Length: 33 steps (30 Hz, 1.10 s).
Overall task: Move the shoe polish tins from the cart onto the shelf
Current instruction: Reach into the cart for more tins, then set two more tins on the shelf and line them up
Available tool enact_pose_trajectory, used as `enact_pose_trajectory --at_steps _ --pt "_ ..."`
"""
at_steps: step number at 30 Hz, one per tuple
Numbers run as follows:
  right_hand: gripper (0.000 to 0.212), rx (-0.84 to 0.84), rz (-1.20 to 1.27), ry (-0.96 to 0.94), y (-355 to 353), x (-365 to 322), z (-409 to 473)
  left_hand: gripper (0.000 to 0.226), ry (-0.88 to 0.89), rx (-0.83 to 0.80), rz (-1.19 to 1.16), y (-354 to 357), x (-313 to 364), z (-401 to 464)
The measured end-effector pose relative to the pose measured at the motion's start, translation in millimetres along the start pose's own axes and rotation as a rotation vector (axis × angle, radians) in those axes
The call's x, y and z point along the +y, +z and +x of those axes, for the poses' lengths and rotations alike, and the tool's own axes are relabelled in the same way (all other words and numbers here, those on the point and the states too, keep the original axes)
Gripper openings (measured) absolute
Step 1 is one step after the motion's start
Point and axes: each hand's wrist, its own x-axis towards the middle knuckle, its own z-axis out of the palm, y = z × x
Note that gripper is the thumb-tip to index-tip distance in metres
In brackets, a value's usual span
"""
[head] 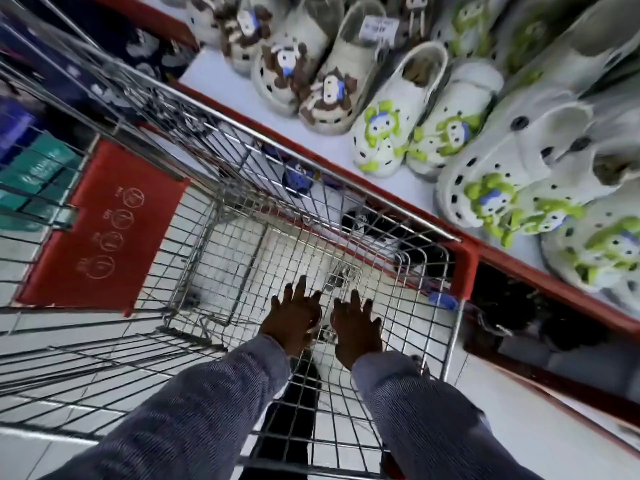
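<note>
Both my arms, in grey-blue sleeves, reach down into the wire cart (346, 174). My left hand (294, 317) and my right hand (358, 325) lie palm down, side by side, near the cart's bottom, fingers spread. Curved metallic rims of small round tins (323, 329) peek out between and under the palms; most of them is hidden, so I cannot tell whether either hand grips one. The white shelf (263, 88) with a red front edge runs diagonally along the cart's right side.
Several white clogs (388, 133) with green and brown charms fill the shelf. A red child-seat flap (104, 223) hangs at the cart's left. Dark shoes (502, 299) sit on a lower shelf at right. Teal boxes (34, 174) are stacked far left. White tiled floor lies below.
</note>
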Motion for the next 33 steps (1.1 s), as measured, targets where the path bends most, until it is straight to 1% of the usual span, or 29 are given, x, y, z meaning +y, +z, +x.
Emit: enact_pose_trajectory --at_steps 2,4,5,7,8,10,12,13,15,17,19,20,22,23,25,27,29,31,33 --pt "0.064 0.014 -0.017 -0.003 8.9 -3.7 8.5 0.073 0.033 -0.043 0.003 7.8 -3.0 9.5" --pt "0.051 0.107 -0.050 -0.014 17.6 -3.9 15.2 0.049 0.062 -0.029 0.034 13.1 -4.8 17.6" --pt "0.047 0.150 -0.066 -0.024 20.1 -2.8 17.6 0.045 0.072 -0.029 0.051 15.3 -5.5 21.4" --pt "0.045 0.153 -0.062 -0.032 19.3 -1.7 21.4 0.056 0.092 -0.046 0.090 23.3 -10.3 29.3" --pt "0.049 0.120 -0.054 -0.022 13.7 -1.8 21.0 0.054 0.081 -0.040 0.096 23.0 -12.4 29.7" --pt "0.061 0.082 -0.045 -0.013 -3.7 -3.1 17.2 0.040 0.081 0.040 0.115 8.8 -10.9 21.7" --pt "0.071 0.080 0.005 -0.018 -30.9 -3.9 5.9 0.038 0.108 0.111 0.065 -15.7 -3.6 7.8" --pt "0.073 0.091 0.048 -0.035 -48.0 -2.7 -1.3 0.035 0.102 0.151 0.015 -34.5 2.1 -3.3" --pt "0.067 0.140 0.149 -0.080 -85.0 -1.4 -20.1 0.024 0.070 0.245 -0.127 -69.7 11.0 -26.0" --pt "0.066 0.218 0.185 -0.112 -127.4 2.4 -46.1 0.021 0.059 0.395 -0.243 -108.9 22.5 -57.1" --pt "0.074 0.308 0.206 -0.139 -171.3 8.6 -72.8 0.024 0.069 0.539 -0.359 -147.8 35.6 -89.4" --pt "0.078 0.338 0.225 -0.162 -192.1 11.9 -86.7 0.024 0.077 0.582 -0.390 -164.4 41.7 -103.9" --pt "0.077 0.406 0.275 -0.191 -241.5 20.1 -124.8 0.027 0.101 0.710 -0.372 -200.9 57.6 -133.8" --pt "0.074 0.439 0.307 -0.198 -266.4 25.0 -143.8 0.033 0.097 0.777 -0.346 -220.1 64.8 -145.0" --pt "0.070 0.506 0.341 -0.218 -307.0 31.7 -175.9 0.048 0.073 0.830 -0.294 -254.2 80.0 -164.5" --pt "0.062 0.619 0.336 -0.248 -350.5 42.5 -218.7 0.062 0.101 0.926 -0.254 -293.8 106.4 -191.5" --pt "0.055 0.695 0.322 -0.261 -386.4 51.2 -255.4 0.073 0.151 1.007 -0.299 -331.0 136.4 -217.3" --pt "0.055 0.758 0.323 -0.236 -415.1 61.7 -289.7 0.080 0.206 1.068 -0.309 -362.4 167.1 -238.8" --pt "0.060 0.810 0.323 -0.222 -434.8 75.5 -312.4 0.080 0.261 1.113 -0.263 -384.8 191.2 -252.1"
